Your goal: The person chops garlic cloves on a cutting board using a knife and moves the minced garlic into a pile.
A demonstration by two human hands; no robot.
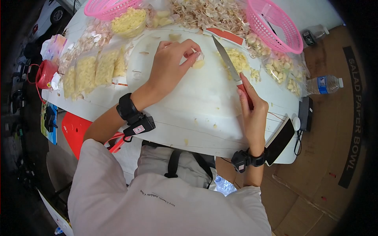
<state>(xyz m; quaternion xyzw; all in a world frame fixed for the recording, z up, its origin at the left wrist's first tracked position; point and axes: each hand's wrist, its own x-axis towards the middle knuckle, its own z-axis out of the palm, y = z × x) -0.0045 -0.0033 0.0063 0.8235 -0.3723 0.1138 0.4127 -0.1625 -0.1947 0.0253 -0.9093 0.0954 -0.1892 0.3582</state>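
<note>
My left hand (171,65) is over the white board (177,98), thumb and fingers pinched around a small whitish garlic clove (200,56). A pale yellow piece (198,64) shows just below the fingertips. My right hand (252,100) grips the red handle of a knife (227,59), its blade pointing up and away, raised beside a heap of chopped garlic (239,61). Another pale piece (174,37) lies beyond my left hand.
Bags of chopped garlic (86,74) lie left, near a filled bowl (129,23). Garlic skins (208,15) are heaped at the back beside a pink basket (273,25). Bagged peeled cloves (280,69), a water bottle (325,84) and a phone (280,141) are right.
</note>
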